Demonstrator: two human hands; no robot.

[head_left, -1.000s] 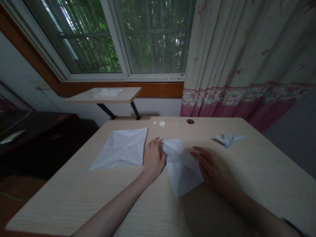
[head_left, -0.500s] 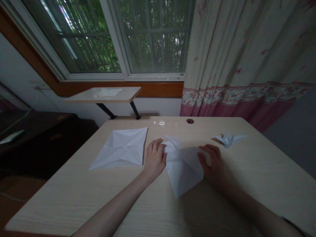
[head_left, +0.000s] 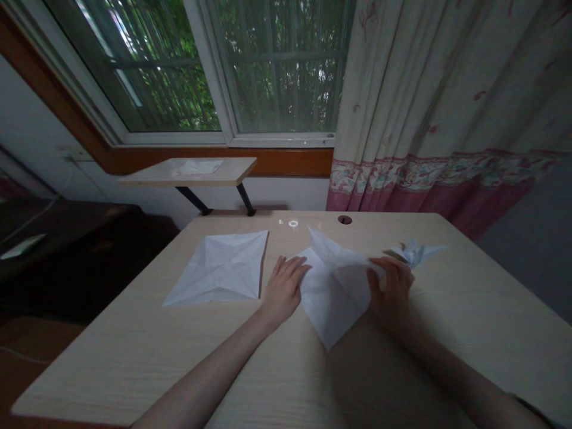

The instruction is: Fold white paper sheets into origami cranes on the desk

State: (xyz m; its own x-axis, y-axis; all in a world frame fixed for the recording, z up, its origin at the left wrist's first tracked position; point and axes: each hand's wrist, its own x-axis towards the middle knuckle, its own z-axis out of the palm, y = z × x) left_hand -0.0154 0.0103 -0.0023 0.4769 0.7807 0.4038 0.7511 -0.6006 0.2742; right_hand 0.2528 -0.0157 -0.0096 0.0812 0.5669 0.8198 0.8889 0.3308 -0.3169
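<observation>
A creased white sheet of paper lies unfolded on the desk between my hands, one corner toward me and another pointing up at the back. My left hand rests along its left edge, fingers stretched out and tips lying on the paper. At the right corner, my right hand pinches the paper between thumb and fingers. Just beyond that hand sits a folded paper crane, partly hidden by it. Left of my left hand is a second creased white sheet, lying flat.
The wooden desk carries a raised shelf at the back left, with white paper on top. A cable hole and a small white ring are near the back edge. A curtain hangs behind.
The sheet between my hands has spread wider and flatter, with its back corner swung up. My right hand has moved right, closer to the crane. My left-hand fingers have straightened over the paper.
</observation>
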